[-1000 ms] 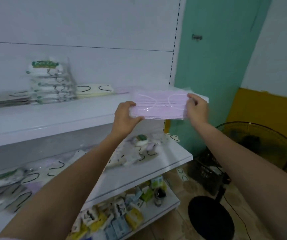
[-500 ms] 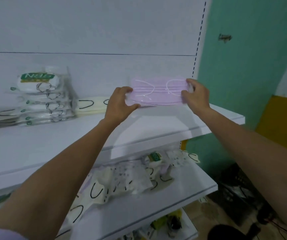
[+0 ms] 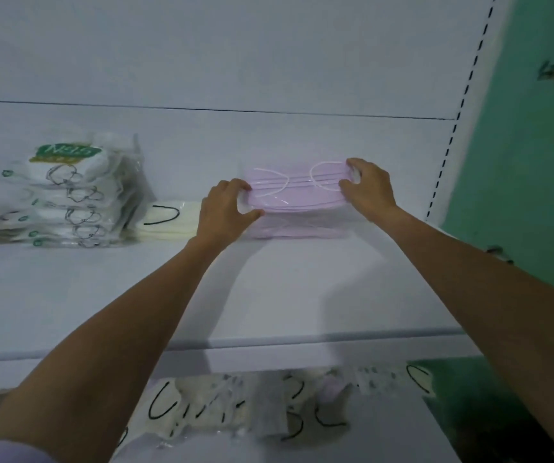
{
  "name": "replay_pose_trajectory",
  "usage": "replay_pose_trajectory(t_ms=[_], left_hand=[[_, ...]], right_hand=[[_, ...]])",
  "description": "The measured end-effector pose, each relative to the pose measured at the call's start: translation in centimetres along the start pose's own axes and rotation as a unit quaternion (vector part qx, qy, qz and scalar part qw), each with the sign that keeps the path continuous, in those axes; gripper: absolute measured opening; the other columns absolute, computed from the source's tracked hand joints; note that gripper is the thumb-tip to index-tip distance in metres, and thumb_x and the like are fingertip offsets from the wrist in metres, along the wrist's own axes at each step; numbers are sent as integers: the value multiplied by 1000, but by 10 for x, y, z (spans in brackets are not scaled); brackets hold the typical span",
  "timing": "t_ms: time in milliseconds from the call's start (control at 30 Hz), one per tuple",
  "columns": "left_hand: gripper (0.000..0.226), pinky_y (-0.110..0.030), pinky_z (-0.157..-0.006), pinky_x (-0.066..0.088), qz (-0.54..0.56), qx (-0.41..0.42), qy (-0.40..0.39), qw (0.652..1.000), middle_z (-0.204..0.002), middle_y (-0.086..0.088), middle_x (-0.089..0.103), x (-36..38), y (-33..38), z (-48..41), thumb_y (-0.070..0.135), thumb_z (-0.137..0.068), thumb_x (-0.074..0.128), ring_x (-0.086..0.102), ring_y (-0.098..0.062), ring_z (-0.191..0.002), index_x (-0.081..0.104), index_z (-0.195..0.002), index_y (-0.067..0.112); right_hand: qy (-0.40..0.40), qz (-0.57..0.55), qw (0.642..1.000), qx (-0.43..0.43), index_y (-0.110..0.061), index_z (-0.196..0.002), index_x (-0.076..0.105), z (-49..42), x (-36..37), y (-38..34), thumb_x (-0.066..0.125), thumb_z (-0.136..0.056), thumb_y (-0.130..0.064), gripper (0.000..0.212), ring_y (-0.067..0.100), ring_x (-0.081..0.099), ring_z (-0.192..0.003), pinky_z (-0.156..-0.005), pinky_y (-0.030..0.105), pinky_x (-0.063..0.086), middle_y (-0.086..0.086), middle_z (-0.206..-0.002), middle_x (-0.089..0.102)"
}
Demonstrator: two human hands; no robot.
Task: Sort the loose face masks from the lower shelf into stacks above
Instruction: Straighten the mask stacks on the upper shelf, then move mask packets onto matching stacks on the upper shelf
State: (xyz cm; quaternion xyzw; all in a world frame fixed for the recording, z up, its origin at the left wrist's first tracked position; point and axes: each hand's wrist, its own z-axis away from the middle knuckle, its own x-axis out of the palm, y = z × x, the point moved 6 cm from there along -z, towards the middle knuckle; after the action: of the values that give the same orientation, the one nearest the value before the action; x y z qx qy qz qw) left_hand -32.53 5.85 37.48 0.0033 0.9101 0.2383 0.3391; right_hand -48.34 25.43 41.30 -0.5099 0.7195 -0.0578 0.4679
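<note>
A pink pack of face masks (image 3: 297,190) in clear wrap lies on top of a pink mask stack (image 3: 299,228) at the back of the upper shelf (image 3: 269,295). My left hand (image 3: 225,212) grips the pack's left end, thumb under its edge. My right hand (image 3: 367,187) pinches its right end. Loose masks with black ear loops (image 3: 235,406) lie scattered on the lower shelf, below my arms.
Left of the pink stack lies a low cream mask stack (image 3: 168,222), then a taller pile of white packs with green labels (image 3: 72,195). The white back panel closes off the shelf behind. A teal wall (image 3: 529,162) stands to the right.
Both hands carried the pink pack forward and down onto the pink stack at the back of the upper shelf. My view moved closer to the shelf.
</note>
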Motion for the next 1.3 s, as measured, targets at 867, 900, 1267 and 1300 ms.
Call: replay_pose_trajectory(t_ms=[867,900,1267,1300], left_hand=[[30,-39,-91,32,-247,-105,-51,962,-115,-16,58,77,-12,-2,23,-90,49,44,-33,-114,62,-113,8],[30,-39,-91,32,-250,-100,-49,962,-116,-16,57,77,-10,-2,23,-90,49,44,-33,-114,62,-112,8],[34,-36,-98,31,-217,-72,-36,973,-124,-12,53,52,13,9,23,-88,56,44,-31,-117,60,-120,16],[34,-37,-98,31,-210,-71,-41,974,-124,-13,53,49,16,10,23,-88,56,44,-31,-117,60,-120,15]], right_hand=[[-91,23,994,51,-8,-130,50,-20,93,85,52,-89,-21,43,35,39,-123,-100,42,35,16,-129,50],[-92,36,994,50,-8,-130,51,-20,93,86,51,-89,-22,42,35,38,-124,-99,42,35,17,-130,49],[-30,27,999,-10,-15,-136,47,-17,74,78,56,-88,-23,50,30,35,-128,-99,37,32,10,-139,44],[-29,26,999,-16,-15,-137,47,-17,73,74,57,-88,-23,51,30,35,-128,-99,37,33,10,-139,45]])
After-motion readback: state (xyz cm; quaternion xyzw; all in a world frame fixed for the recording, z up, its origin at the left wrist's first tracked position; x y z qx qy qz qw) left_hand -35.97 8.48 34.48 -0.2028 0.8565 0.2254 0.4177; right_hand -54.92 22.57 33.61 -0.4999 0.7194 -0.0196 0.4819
